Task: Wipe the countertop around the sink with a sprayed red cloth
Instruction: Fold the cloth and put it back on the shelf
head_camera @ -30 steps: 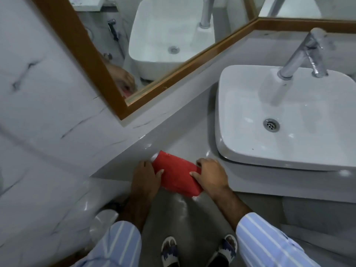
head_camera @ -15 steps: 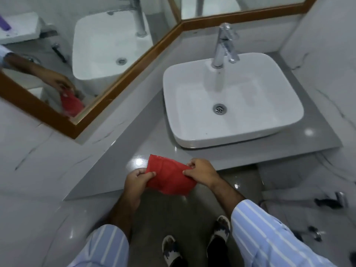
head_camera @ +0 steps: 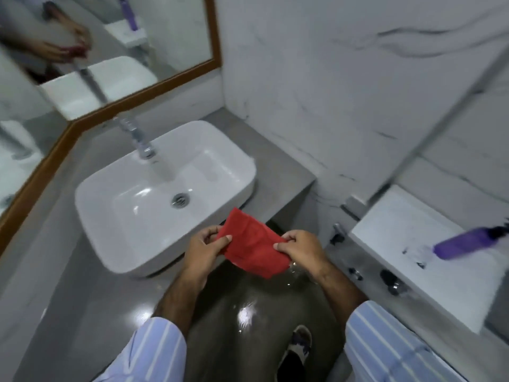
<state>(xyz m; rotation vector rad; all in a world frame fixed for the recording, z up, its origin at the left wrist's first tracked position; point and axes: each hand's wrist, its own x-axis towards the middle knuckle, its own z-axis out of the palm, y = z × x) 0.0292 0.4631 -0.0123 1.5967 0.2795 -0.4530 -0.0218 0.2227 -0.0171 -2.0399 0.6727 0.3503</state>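
Observation:
A red cloth (head_camera: 252, 244) is stretched between my two hands, in the air in front of the white sink (head_camera: 132, 205) and off the grey countertop (head_camera: 278, 172). My left hand (head_camera: 205, 249) pinches its left edge with thumb and fingers. Gripping the right edge is my right hand (head_camera: 298, 250). The cloth's upper corner overlaps the sink's front right rim in view. A purple spray bottle (head_camera: 465, 242), blurred, lies on a white surface (head_camera: 399, 235) at the right.
A chrome tap (head_camera: 139, 140) stands at the back of the sink. A wood-framed mirror (head_camera: 132, 51) runs along the wall behind. Marble walls close in on the right. The dark wet floor (head_camera: 248, 312) and my shoe (head_camera: 298, 344) are below.
The view has swung to the right, from the counter's left end past the sink. Both hands lifted the cloth off the counter edge and carried it to the sink's front right.

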